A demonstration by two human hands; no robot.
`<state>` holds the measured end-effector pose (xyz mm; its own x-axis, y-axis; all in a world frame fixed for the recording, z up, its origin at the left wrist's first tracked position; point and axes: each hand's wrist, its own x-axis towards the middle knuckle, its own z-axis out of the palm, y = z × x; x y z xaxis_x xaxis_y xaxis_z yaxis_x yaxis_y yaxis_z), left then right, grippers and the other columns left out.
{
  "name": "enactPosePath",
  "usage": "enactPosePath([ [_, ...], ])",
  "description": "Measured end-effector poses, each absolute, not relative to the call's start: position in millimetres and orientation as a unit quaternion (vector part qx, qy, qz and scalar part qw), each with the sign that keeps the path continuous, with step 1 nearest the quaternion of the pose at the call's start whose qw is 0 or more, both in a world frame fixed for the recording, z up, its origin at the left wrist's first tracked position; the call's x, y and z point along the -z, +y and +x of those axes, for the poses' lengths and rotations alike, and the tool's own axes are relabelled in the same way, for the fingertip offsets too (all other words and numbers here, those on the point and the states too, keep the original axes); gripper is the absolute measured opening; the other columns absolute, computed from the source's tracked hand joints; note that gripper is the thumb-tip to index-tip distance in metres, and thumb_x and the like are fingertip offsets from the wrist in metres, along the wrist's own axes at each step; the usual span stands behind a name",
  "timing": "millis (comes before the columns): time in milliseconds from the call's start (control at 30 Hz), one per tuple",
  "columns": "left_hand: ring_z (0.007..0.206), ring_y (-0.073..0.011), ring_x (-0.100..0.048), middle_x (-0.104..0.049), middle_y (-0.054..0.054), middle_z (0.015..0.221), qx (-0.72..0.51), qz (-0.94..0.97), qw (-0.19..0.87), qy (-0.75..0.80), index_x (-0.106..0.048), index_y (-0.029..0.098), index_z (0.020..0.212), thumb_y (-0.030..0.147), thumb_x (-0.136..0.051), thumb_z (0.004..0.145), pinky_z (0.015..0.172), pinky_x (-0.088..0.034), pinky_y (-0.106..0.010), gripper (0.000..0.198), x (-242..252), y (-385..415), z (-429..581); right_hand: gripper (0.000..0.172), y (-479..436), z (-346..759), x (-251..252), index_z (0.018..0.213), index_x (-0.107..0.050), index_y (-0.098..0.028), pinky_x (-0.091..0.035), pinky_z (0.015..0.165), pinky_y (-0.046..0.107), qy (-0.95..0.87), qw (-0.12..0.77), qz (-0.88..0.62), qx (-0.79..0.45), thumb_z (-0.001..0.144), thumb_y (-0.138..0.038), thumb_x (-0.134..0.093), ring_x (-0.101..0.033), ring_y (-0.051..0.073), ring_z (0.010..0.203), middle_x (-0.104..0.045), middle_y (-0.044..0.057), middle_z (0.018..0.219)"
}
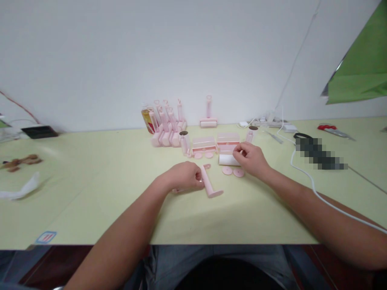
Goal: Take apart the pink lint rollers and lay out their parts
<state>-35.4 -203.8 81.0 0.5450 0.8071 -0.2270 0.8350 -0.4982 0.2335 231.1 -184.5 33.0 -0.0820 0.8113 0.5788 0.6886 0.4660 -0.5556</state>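
Note:
My left hand (188,176) is closed low over the table, beside a pink handle piece (208,181) with a round end; a pale pink part lies under its palm and what its fingers grip is hidden. My right hand (249,157) has thumb and fingertips together at the right end of a white roll (227,160); whether it grips the roll is unclear. Two pink discs (227,170) lie just in front of the roll. Behind are two pink cases with clear covers (204,143), with smaller pink discs (198,155) before the left one.
Several assembled pink rollers (166,137) stand at the back beside a yellow-labelled bottle (147,120), with another roller (208,112) against the wall. A white cable (311,179) crosses my right forearm. Red-handled scissors (328,128) lie at the right, a white wrapper (22,189) at the left.

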Motion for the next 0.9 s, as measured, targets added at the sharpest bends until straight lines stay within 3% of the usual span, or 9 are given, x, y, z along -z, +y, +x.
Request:
enactPosePath([
  [133,0.059,-0.0124,-0.047,-0.057,0.000,0.066,-0.088,0.905,0.166,0.382,-0.063,0.017,0.076,0.043,-0.061,0.079,0.055,-0.031,-0.025,0.027,-74,-205,-25,0.016,-193,220,-32,0.071,-0.059,-0.017,-0.033,0.057,0.024,-0.733,0.452,-0.474,-0.182,0.084,-0.027,-0.056,-0.046,0.011,0.058,-0.053,-0.003,0.063],
  [333,0.078,-0.0136,-0.052,-0.061,-0.004,0.089,-0.283,0.898,0.211,0.263,-0.061,0.016,0.095,0.042,-0.060,0.088,0.071,-0.042,-0.025,0.026,-67,-204,-17,0.029,-204,205,-26,0.084,-0.057,-0.017,-0.033,0.047,0.021,-0.681,0.382,-0.383,-0.493,0.089,-0.046,-0.054,-0.043,0.009,0.049,-0.051,-0.005,0.061],
  [500,0.076,-0.0137,-0.052,-0.061,-0.003,0.086,-0.293,0.888,0.234,0.265,-0.061,0.016,0.092,0.047,-0.068,0.082,0.070,-0.042,-0.026,0.034,-62,-205,-16,0.027,-211,197,-27,0.099,-0.063,-0.019,-0.040,0.052,0.021,-0.658,0.351,-0.333,-0.577,0.089,-0.043,-0.057,-0.051,0.010,0.057,-0.060,-0.002,0.071],
  [633,0.072,-0.0129,-0.050,-0.058,-0.001,0.080,-0.282,0.883,0.241,0.287,-0.059,0.015,0.087,0.051,-0.069,0.081,0.065,-0.039,-0.025,0.037,-60,-204,-16,0.023,-212,198,-26,0.093,-0.062,-0.019,-0.042,0.054,0.020,-0.580,0.392,-0.318,-0.640,0.087,-0.042,-0.060,-0.051,0.010,0.062,-0.058,-0.002,0.073],
  [733,0.071,-0.0124,-0.048,-0.057,-0.001,0.079,-0.273,0.879,0.261,0.291,-0.058,0.015,0.086,0.050,-0.067,0.082,0.064,-0.038,-0.024,0.037,-59,-202,-16,0.026,-212,199,-26,0.092,-0.060,-0.020,-0.044,0.056,0.020,-0.550,0.405,-0.296,-0.668,0.084,-0.044,-0.064,-0.053,0.010,0.063,-0.058,-0.002,0.073],
  [900,0.070,-0.0122,-0.046,-0.055,0.000,0.078,-0.255,0.876,0.284,0.293,-0.055,0.015,0.087,0.054,-0.066,0.082,0.063,-0.036,-0.024,0.041,-54,-201,-16,0.042,-215,199,-27,0.109,-0.059,-0.019,-0.048,0.059,0.021,-0.581,0.365,-0.277,-0.673,0.077,-0.042,-0.075,-0.061,0.012,0.067,-0.067,0.002,0.087],
])
